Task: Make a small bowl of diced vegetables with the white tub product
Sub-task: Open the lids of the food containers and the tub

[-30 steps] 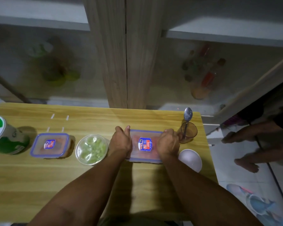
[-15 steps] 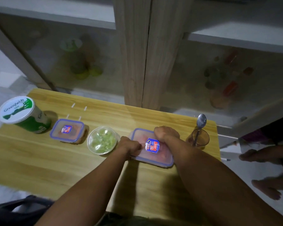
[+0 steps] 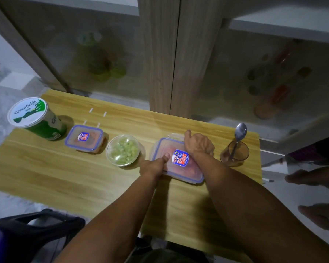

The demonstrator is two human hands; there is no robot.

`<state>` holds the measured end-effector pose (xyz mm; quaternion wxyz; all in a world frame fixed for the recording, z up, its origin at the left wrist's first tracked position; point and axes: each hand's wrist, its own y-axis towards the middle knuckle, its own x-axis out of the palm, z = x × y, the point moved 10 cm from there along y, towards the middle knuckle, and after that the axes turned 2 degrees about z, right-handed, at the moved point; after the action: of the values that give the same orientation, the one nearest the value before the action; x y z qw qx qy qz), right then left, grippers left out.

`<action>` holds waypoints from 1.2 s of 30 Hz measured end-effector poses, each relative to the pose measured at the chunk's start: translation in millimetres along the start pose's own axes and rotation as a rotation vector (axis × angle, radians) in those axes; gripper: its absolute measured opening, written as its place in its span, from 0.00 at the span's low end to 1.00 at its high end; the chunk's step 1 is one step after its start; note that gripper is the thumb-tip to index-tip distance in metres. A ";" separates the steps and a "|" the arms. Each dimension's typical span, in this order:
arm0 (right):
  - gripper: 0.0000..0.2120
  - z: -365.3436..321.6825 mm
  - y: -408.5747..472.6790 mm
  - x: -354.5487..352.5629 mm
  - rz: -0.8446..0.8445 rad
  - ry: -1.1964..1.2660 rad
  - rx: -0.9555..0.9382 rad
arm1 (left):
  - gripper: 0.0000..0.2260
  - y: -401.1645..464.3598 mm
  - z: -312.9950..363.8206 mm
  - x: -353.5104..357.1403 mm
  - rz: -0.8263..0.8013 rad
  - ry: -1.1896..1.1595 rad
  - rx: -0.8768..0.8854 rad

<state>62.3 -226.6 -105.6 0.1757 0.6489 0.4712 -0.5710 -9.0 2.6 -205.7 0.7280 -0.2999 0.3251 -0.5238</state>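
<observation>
On the bench [image 3: 46, 173], far left, stands the lidded Greenfields tub [image 3: 33, 118]. Next comes a small clip-lock box [image 3: 84, 138] of reddish pieces, then a clear bowl [image 3: 123, 150] of diced green vegetable. My left hand [image 3: 154, 165] pins the near edge of the bigger clip-lock box [image 3: 177, 160], thumb on its lid; my right hand [image 3: 198, 144] curls over the far edge, at the latch I think. The stiff, smooth plastic could slide, so I grip the rim. A spoon [image 3: 239, 133] stands in an amber cup [image 3: 235, 153].

A home kitchen corner: a small wooden worktop [image 3: 46, 171] stands against a frosted-glass cupboard [image 3: 179, 54], carrying a yoghurt tub [image 3: 29, 114], lidded food containers [image 3: 84, 137] and a spoon [image 3: 240, 130] standing in a cup [image 3: 235, 155].
</observation>
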 end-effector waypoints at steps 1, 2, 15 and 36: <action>0.31 -0.4 0.1 0.2 0.008 0.005 -0.007 | 0.49 -18.5 4.7 1.0 -0.018 -0.055 -0.024; 0.31 -1.0 0.3 -0.7 0.017 0.011 -0.012 | 0.43 -29.6 8.2 0.1 -0.007 -0.105 -0.035; 0.31 -1.1 0.4 -2.8 0.057 0.058 -0.024 | 0.43 -46.1 -11.0 5.6 0.123 -0.392 -0.083; 0.23 75.0 -73.2 -1.9 0.045 0.425 0.331 | 0.26 -60.4 93.5 1.4 0.048 0.520 0.403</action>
<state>-40.1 -248.7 -102.7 -0.0228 0.7844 0.3833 -0.4872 30.7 -6.2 -102.0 0.6774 0.0017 0.3970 -0.6192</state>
